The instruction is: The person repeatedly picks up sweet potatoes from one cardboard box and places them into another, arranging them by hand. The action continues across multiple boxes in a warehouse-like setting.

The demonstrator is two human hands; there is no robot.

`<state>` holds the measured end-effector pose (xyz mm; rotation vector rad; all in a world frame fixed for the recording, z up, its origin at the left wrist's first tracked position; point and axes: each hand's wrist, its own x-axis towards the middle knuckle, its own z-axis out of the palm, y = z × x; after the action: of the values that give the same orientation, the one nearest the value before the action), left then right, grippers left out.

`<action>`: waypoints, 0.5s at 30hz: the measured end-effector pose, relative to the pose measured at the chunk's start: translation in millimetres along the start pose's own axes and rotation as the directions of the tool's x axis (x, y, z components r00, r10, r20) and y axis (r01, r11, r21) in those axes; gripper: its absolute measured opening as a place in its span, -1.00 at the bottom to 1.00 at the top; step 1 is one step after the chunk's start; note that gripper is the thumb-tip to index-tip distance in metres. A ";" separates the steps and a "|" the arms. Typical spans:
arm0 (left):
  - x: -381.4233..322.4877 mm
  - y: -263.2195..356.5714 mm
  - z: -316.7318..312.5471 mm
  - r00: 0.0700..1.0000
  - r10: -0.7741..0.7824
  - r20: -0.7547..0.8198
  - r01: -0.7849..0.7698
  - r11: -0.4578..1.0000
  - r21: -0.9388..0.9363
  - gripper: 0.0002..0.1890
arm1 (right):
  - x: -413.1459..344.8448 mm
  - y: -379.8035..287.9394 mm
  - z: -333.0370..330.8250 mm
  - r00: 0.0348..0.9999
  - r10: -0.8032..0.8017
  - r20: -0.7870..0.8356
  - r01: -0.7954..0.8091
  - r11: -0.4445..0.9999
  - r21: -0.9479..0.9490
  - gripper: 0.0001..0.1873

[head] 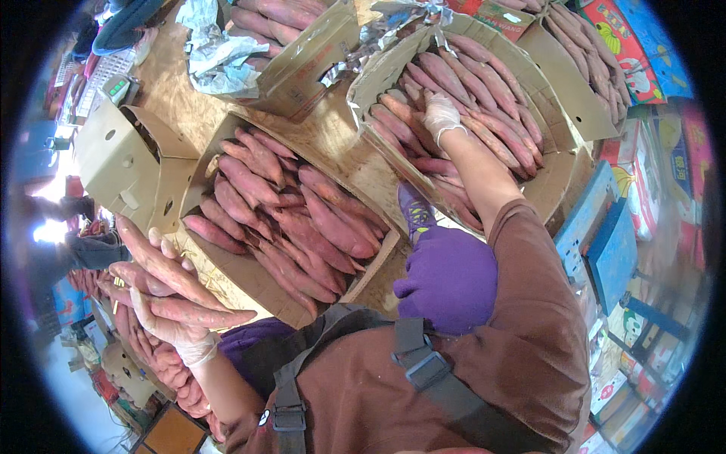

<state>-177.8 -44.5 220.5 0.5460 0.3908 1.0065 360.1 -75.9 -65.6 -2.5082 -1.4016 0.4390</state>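
My left hand [184, 336], in a thin translucent glove, holds several long sweet potatoes [176, 278] at the lower left. Its fingertips show beyond them and the thumb lies across the near side. My right hand [443, 115], gloved the same way, reaches into a cardboard box [553, 125] of sweet potatoes [482, 85] at the upper right. It touches the roots there; its fingertips are partly hidden, so a grip cannot be made out. Between my hands stands another open cardboard box [371, 267], filled with reddish sweet potatoes [289, 210] in rough rows.
Behind stands a box [309, 62] of sweet potatoes with crumpled paper [218, 62]. An upturned carton [119, 162] and a digital display [117, 86] are at left. Blue platform equipment [612, 255] stands at right. Loose sweet potatoes [170, 369] lie behind my left arm. My purple-clad knee [448, 278] is close to the boxes.
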 end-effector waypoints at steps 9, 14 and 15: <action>13.8 -8.1 14.0 0.979 -0.195 0.066 0.196 0.981 -0.001 -0.31 | 6.5 27.6 -34.8 0.999 -0.036 0.004 0.029 0.868 0.495 -0.52; 15.0 -16.7 20.5 0.994 -0.097 -0.054 0.106 0.976 0.190 -0.30 | 0.3 -5.2 -15.7 0.995 -0.022 -0.100 0.031 0.996 0.084 -0.44; 13.8 -17.7 22.4 0.995 -0.072 -0.068 0.085 0.976 0.201 -0.30 | 1.2 -10.8 -10.5 0.998 -0.014 -0.058 0.019 0.996 0.092 -0.39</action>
<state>-146.8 -45.5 227.1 0.6803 0.5689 0.9133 356.1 -70.0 -52.3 -2.4144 -1.3481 0.4159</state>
